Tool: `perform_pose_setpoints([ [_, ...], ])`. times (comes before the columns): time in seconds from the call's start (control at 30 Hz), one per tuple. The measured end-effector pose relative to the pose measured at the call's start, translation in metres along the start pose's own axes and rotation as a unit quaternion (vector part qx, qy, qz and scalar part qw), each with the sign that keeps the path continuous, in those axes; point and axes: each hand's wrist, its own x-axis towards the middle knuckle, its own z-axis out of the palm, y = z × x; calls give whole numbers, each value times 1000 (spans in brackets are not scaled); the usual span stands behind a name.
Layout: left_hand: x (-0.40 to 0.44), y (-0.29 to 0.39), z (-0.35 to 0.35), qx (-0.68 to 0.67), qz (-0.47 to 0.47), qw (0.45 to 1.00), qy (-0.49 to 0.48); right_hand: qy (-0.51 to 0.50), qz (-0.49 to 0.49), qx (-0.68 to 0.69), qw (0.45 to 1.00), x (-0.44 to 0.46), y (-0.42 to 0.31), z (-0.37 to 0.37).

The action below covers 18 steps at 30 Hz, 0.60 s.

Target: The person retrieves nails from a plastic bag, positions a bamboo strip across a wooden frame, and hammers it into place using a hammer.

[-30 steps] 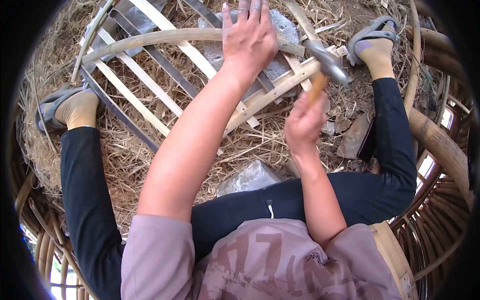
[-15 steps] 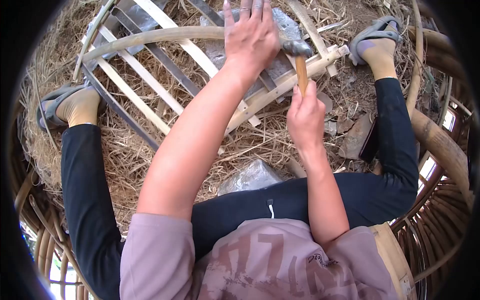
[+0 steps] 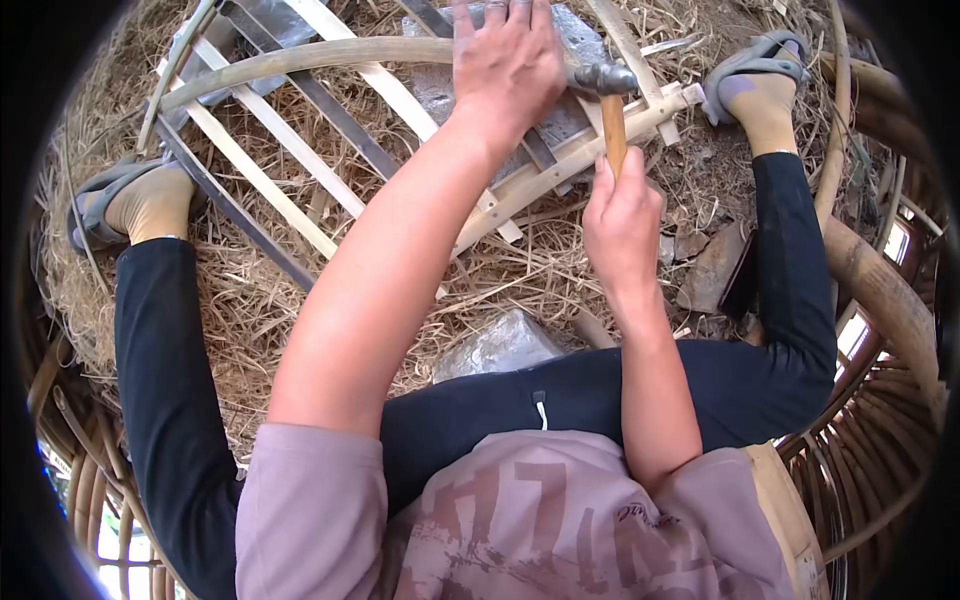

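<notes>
My right hand (image 3: 624, 215) is wrapped round the wooden handle of a hammer (image 3: 613, 125), whose metal head lies beside my left hand, over the slatted frame. My left hand (image 3: 508, 65) rests back-up on a curved bamboo strip (image 3: 330, 57), fingers stretched forward and tips at the top edge of the view. Whether its hidden thumb grips anything I cannot see. Pale and dark slats of the bamboo frame (image 3: 270, 130) run diagonally beneath the strip and meet a thicker rail (image 3: 590, 155) on the right. Under the frame shows a grey stone slab (image 3: 575, 40).
Straw and shavings (image 3: 270, 340) cover the ground. A grey block (image 3: 500, 347) lies between my legs. My sandalled feet flank the frame. Curved bamboo poles (image 3: 890, 290) stand at the right, and more bamboo work (image 3: 90, 490) is at the lower left.
The hammer and my right hand have shifted slightly up and to the right. My left hand stays on the strip, and the frame looks nearly unmoved.
</notes>
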Motion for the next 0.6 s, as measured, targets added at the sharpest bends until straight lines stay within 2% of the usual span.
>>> perform_pose_setpoints([
  [0.03,-1,1,0,-12,1,1000,4,-10,52,51,997,-1,-7,-7],
  [0.13,2,-4,-2,3,5,1000,9,110,30,128,985,-12,-9,-4],
  [0.27,1,-2,0,4,2,1000,13,-13,-3,-9,1000,0,3,0],
  [0.3,2,-2,-2,11,12,1000,23,-7,-14,40,999,1,1,-5],
  [0.4,3,-3,-2,12,11,999,27,54,40,147,987,-8,-17,-13],
  [0.43,2,-4,-2,5,8,1000,13,121,-13,134,984,-9,-10,-7],
  [0.53,1,-2,-4,18,2,1000,7,77,23,113,990,-6,-15,-4],
  [0.57,0,0,-4,-8,-4,1000,16,-31,38,-3,999,1,-8,-4],
  [0.6,2,-1,-4,3,1,1000,10,-14,36,36,999,0,-7,-3],
])
